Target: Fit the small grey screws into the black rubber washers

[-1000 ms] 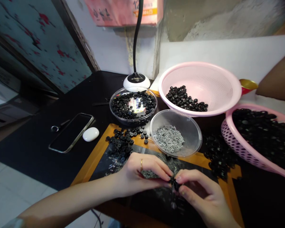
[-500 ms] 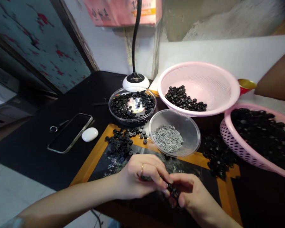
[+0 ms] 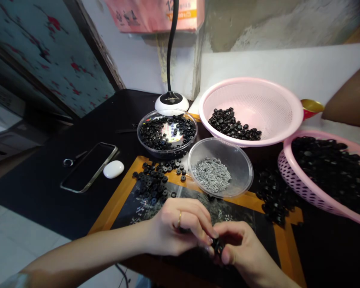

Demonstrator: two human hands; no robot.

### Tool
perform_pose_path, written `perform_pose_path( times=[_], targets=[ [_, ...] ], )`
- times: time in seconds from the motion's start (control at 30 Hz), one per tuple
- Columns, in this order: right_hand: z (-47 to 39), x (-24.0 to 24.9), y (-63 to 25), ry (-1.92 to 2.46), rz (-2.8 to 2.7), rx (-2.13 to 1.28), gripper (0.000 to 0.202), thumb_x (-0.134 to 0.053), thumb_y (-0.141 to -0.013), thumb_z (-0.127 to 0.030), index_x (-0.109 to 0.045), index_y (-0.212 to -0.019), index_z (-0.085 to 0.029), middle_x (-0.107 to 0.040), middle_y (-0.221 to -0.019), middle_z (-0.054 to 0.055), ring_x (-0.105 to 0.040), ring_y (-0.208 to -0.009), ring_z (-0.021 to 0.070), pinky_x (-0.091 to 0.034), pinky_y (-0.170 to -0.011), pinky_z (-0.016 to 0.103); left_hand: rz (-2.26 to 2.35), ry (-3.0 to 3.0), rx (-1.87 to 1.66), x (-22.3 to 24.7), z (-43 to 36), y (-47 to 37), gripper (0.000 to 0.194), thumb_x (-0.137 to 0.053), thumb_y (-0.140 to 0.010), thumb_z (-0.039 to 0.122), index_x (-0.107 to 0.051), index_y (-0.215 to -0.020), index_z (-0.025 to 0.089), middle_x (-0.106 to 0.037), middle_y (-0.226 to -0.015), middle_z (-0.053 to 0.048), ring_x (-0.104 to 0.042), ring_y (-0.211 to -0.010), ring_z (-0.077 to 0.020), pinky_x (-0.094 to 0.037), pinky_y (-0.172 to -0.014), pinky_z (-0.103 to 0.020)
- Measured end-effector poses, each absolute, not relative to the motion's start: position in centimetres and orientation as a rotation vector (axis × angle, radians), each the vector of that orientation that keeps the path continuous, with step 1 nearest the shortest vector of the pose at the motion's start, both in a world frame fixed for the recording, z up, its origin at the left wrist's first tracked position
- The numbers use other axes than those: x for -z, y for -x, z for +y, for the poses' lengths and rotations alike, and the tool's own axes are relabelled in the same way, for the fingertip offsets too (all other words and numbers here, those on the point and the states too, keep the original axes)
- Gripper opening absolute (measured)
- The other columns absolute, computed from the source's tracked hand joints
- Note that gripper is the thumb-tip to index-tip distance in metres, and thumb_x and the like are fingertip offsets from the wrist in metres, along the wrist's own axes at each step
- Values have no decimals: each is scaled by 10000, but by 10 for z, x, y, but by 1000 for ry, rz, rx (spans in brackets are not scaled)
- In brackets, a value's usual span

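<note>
Fingertips of my left hand, which wears a gold ring, are pinched on a small black plastic part. My right hand grips the same part from the other side, thumb below and fingers above. Its exact shape is partly covered by the fingers. Behind the hands stands a clear bowl of small silver metal pins. To the left of it, a heap of black perforated discs lies on the dark work mat, and a pile of glossy black parts is at the right.
A round clear tub holds more black discs. Two pink baskets, one at the back and one at the right, contain black parts. A phone, a white oval case and a lamp base are on the table.
The fingers of both hands have drawn slightly closer around the black part, which is turned a little. The bowls, baskets and heaps have stayed put.
</note>
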State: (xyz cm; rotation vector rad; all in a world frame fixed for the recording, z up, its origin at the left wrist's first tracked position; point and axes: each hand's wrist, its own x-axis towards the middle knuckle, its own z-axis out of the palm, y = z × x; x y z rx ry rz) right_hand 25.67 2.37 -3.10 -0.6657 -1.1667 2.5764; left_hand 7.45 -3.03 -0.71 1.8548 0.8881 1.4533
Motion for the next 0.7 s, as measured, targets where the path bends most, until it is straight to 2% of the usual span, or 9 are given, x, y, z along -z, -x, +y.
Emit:
perform_pose_path(
  times=[0.23, 0.43, 0.57, 0.63, 0.7],
  targets=[
    [21, 25, -255, 623, -1102, -2581, 275, -848, -575, -345, -752, -772, -178, -638, -586, -17, -540, -538, 71, -450, -542, 148, 886, -1818, -1498, 6, -30, -78, 180, -646, -813, 158, -633, -641, 107, -722, -701, -106, -658, -712, -141, -556, -685, -252],
    [22, 23, -253, 578, -1067, -2570, 259, -853, -584, -305, -740, -785, -189, -650, -612, -26, -546, -575, 63, -459, -614, 144, 855, -1819, -1521, 7, -27, -78, 155, -690, -774, 174, -628, -647, 110, -724, -708, -86, -668, -726, -132, -559, -708, -240],
    [23, 25, -257, 636, -1041, -2551, 342, -889, -499, -309, -730, -781, -197, -656, -650, -39, -557, -597, 59, -458, -635, 132, 885, -1868, -1462, 6, -27, -75, 65, -693, -768, 146, -660, -794, 97, -728, -806, -106, -669, -793, -149, -561, -752, -264],
    [23, 25, -258, 665, -1064, -2524, 375, -898, -468, -306, -729, -786, -201, -670, -693, -36, -579, -643, 67, -457, -652, 125, 908, -1940, -1422, 5, -28, -73, 117, -679, -776, 119, -669, -888, 85, -723, -862, -128, -668, -831, -165, -560, -764, -275],
    [24, 24, -258, 662, -1117, -2504, 373, -889, -492, -309, -732, -815, -208, -682, -717, -24, -605, -688, 87, -467, -682, 140, 917, -2006, -1424, 5, -29, -71, 134, -656, -796, 109, -675, -925, 85, -720, -879, -136, -666, -838, -171, -558, -757, -277]
  ],
)
